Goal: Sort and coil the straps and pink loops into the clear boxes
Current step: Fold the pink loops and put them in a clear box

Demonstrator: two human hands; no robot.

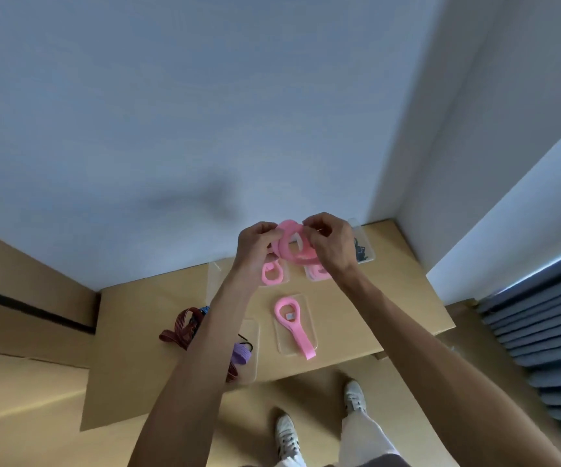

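At frame centre, the left hand (258, 246) and right hand (328, 242) each pinched with curled fingers a side of a pink loop (293, 246), held aloft above the clear boxes (295, 326) on the worktop (390, 298). The coil appeared springy; in my judgement a slackened pinch would have let it unwind. The box at lower centre already showed a pink tail (302, 342) overhanging its edge, a likely snag.
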